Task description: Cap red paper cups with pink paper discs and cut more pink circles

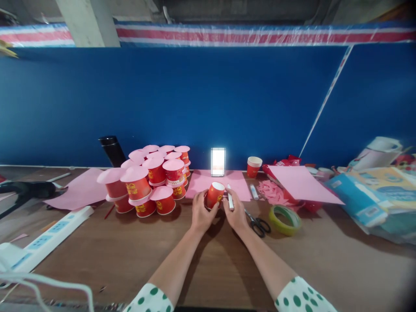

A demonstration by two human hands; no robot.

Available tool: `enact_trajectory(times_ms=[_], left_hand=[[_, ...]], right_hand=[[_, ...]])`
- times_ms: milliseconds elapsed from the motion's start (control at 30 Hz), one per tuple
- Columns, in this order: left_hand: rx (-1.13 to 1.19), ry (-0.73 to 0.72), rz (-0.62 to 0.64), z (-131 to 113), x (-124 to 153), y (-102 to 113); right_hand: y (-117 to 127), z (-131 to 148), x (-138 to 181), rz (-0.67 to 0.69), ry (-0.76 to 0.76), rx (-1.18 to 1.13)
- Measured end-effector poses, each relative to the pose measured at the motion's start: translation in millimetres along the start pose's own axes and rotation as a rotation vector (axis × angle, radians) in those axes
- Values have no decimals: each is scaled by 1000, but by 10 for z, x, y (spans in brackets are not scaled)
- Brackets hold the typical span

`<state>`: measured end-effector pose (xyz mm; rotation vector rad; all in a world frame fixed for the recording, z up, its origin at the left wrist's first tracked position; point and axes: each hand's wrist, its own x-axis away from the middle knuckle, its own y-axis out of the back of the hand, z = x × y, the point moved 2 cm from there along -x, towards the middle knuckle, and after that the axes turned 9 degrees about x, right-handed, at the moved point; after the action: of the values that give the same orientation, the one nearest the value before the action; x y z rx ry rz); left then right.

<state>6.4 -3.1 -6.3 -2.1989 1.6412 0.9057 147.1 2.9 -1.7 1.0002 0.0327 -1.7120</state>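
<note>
My left hand [200,211] is wrapped round a red paper cup [215,193] with a white rim, held tilted just above the brown table. My right hand [235,211] grips a white glue stick [230,199] upright, right beside the cup. A pink paper sheet [208,180] lies just behind both hands. To the left stands a pile of red cups with pink paper lids [152,177].
Black scissors [258,224] and a green tape roll [285,219] lie right of my right hand. A stack of red cups [254,167], pink scraps, another pink sheet [302,184] and packaging are further right. A white power strip [48,238] and a black flask [112,151] are on the left.
</note>
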Motion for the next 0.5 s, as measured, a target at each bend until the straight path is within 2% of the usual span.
enact_trajectory(times_ms=[100, 233, 500], left_hand=[[-20, -22, -14, -15, 0, 3], [-90, -53, 27, -18, 5, -10], [31, -85, 103, -107, 39, -23]], right_hand=[[7, 10, -5, 26, -46, -52], [15, 36, -2, 60, -104, -144], [9, -53, -44, -2, -236, -289]])
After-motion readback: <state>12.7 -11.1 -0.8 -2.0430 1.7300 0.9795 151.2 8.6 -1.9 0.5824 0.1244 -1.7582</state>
